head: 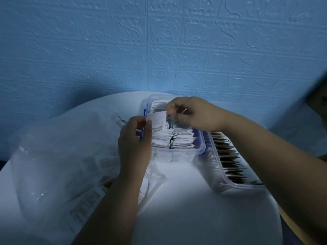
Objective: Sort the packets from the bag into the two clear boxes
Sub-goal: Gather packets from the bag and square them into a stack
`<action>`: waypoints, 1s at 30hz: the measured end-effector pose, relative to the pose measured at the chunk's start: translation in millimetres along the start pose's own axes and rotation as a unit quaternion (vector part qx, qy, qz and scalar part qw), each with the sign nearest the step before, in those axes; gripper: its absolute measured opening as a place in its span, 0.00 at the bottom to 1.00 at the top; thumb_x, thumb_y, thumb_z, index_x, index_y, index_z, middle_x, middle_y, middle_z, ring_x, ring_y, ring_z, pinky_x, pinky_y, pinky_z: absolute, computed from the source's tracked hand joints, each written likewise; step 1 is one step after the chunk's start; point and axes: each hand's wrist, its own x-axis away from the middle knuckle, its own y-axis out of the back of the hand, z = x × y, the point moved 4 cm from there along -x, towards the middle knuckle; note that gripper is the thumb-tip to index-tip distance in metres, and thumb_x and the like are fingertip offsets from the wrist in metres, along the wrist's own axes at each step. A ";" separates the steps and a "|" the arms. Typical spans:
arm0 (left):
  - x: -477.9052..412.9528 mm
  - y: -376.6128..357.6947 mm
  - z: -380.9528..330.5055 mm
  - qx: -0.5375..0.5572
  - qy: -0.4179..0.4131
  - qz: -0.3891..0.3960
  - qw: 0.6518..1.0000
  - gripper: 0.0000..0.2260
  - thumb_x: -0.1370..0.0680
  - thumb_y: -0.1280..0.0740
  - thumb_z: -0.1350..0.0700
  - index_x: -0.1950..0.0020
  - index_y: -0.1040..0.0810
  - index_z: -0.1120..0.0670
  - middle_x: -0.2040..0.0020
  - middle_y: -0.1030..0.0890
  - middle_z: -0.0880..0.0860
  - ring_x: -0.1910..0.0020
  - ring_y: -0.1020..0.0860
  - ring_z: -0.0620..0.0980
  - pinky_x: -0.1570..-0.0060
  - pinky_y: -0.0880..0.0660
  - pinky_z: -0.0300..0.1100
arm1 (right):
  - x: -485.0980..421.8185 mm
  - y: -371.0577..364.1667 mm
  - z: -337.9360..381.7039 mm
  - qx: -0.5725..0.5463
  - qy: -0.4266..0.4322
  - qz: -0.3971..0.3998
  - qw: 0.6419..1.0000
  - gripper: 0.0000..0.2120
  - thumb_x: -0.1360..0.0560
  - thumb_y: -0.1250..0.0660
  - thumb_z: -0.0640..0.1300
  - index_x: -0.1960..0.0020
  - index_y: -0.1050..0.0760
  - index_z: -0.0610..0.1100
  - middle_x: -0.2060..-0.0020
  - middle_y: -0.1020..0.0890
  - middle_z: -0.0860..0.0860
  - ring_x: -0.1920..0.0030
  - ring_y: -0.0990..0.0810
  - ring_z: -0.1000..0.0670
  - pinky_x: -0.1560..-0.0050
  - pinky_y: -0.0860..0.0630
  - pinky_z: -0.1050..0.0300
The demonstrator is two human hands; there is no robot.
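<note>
Pinches a white sugar packet (158,122) upright in the left hand (135,138) above the clear box (177,156) of white packets (181,138). Rests the right hand (193,114), fingers curled, among its far rows. Shows brown packets (228,156) in the second box (247,186), right; crumpled bag (62,156), left.

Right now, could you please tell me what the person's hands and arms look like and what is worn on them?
No sleeves, gloves or watch are in view. The left hand wears nothing; the right hand has a thin pale ring on one finger.

Held packet (158,121) print blurred; right box (230,184) partly behind forearm (256,147).
</note>
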 end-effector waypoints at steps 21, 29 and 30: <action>-5.5 -6.2 15.9 0.015 0.070 0.061 0.996 0.07 0.22 0.41 0.55 0.54 0.24 0.52 0.59 0.24 0.47 0.60 0.26 0.45 0.62 0.33 0.37 | -35.3 -14.4 22.6 0.139 0.046 -0.013 0.989 0.06 0.30 0.32 0.37 0.54 0.19 0.43 0.58 0.17 0.50 0.60 0.25 0.54 0.56 0.29 0.61; -5.9 -8.5 19.1 0.010 0.068 0.068 0.995 0.15 0.25 0.43 0.51 0.45 0.22 0.54 0.50 0.21 0.51 0.51 0.24 0.47 0.55 0.32 0.37 | -32.1 -23.1 12.9 0.117 0.002 -0.011 0.993 0.06 0.30 0.29 0.38 0.53 0.19 0.40 0.59 0.18 0.50 0.64 0.27 0.56 0.61 0.34 0.68; -5.6 -7.8 18.4 0.010 0.069 0.067 0.995 0.13 0.23 0.42 0.54 0.45 0.22 0.54 0.49 0.21 0.50 0.51 0.24 0.47 0.54 0.32 0.37 | -30.8 -21.5 9.5 0.106 -0.017 -0.010 0.994 0.06 0.30 0.28 0.38 0.53 0.19 0.39 0.61 0.19 0.50 0.63 0.25 0.55 0.63 0.34 0.71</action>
